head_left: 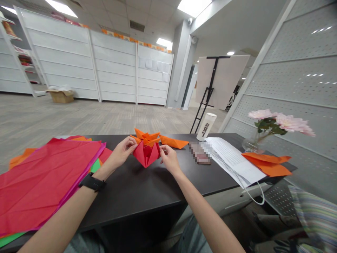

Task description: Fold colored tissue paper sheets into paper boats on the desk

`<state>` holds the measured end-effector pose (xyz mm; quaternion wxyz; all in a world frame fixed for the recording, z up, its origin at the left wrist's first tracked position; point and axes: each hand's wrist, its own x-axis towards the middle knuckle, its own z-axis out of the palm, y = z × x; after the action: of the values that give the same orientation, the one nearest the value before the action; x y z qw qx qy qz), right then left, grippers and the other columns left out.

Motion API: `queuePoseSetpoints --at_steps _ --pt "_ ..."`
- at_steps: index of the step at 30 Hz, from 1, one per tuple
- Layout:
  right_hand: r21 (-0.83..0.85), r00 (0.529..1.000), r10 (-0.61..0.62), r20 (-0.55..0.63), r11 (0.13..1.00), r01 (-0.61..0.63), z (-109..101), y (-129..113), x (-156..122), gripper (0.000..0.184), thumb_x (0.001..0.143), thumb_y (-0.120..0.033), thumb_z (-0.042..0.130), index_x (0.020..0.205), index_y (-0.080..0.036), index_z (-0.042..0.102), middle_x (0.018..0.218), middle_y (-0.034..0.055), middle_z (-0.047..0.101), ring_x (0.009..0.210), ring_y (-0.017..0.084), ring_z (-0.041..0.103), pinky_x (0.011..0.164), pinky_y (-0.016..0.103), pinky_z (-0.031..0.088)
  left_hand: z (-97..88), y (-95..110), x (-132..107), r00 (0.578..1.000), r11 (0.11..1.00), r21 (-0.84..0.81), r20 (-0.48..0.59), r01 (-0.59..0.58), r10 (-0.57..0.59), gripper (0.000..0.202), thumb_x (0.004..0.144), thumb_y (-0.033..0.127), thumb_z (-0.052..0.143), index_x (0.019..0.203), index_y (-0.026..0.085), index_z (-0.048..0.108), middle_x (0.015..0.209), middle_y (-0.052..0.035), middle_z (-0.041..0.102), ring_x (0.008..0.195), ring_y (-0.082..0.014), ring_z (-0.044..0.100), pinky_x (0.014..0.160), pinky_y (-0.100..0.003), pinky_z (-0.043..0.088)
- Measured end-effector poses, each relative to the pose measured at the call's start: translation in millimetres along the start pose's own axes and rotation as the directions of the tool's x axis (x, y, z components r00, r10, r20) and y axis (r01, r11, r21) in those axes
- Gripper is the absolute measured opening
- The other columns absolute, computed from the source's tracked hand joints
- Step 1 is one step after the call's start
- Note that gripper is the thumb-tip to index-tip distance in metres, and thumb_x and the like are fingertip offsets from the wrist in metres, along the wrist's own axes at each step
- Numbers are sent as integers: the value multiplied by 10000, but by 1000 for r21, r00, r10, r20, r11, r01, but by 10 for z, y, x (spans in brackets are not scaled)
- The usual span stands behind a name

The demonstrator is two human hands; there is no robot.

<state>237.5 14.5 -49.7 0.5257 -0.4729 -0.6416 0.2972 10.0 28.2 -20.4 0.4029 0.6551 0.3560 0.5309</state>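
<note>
A folded red paper piece (146,156) is held up over the dark table between my two hands, its pointed tip facing down and its upper part spread apart. My left hand (125,149) pinches its left corner, and a black watch is on that wrist. On the other side, my right hand (168,157) grips the right corner between thumb and fingers. Just behind the red piece sits an orange folded paper shape (147,136) with several points. Another orange folded paper (174,142) lies to its right.
Stacked coloured paper sheets (50,175) cover the table's left side. To the right are a white bottle (206,126), a blurred-out flat object (200,153), printed sheets (234,160) with a white cable, orange folded paper (267,163) and a flower vase (252,144).
</note>
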Motion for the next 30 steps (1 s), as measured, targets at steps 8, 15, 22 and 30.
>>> queuePoseSetpoints --at_steps 8,15,22,30 --pt "45 999 -30 -14 999 31 10 30 -6 194 841 -306 478 1009 -217 517 782 -12 631 614 149 628 392 222 530 -14 -68 10 1000 992 123 -26 13 -10 90 740 274 623 693 198 612 697 3 588 675 -166 534 627 -270 414" --pt "-26 999 -34 -19 999 33 -10 44 7 250 830 -274 479 954 -191 680 795 31 687 558 157 638 468 275 564 -40 -124 27 992 982 164 -99 96 -81 69 654 264 660 694 209 651 720 -17 663 716 -203 604 689 -308 456" --pt "-33 1000 -13 -10 999 12 0 16 -10 262 838 -310 554 977 -189 740 961 78 740 757 206 683 552 291 579 10 -99 -2 985 975 149 -62 166 -158 163 626 324 719 717 190 711 755 -57 729 742 -239 657 746 -360 496" --pt "41 1000 0 14 999 -1 10 16 4 263 804 -360 619 948 -158 706 899 84 740 763 218 693 583 308 594 41 -66 -44 978 975 96 29 201 -205 251 638 386 768 760 177 699 771 -60 736 736 -226 677 728 -347 514"
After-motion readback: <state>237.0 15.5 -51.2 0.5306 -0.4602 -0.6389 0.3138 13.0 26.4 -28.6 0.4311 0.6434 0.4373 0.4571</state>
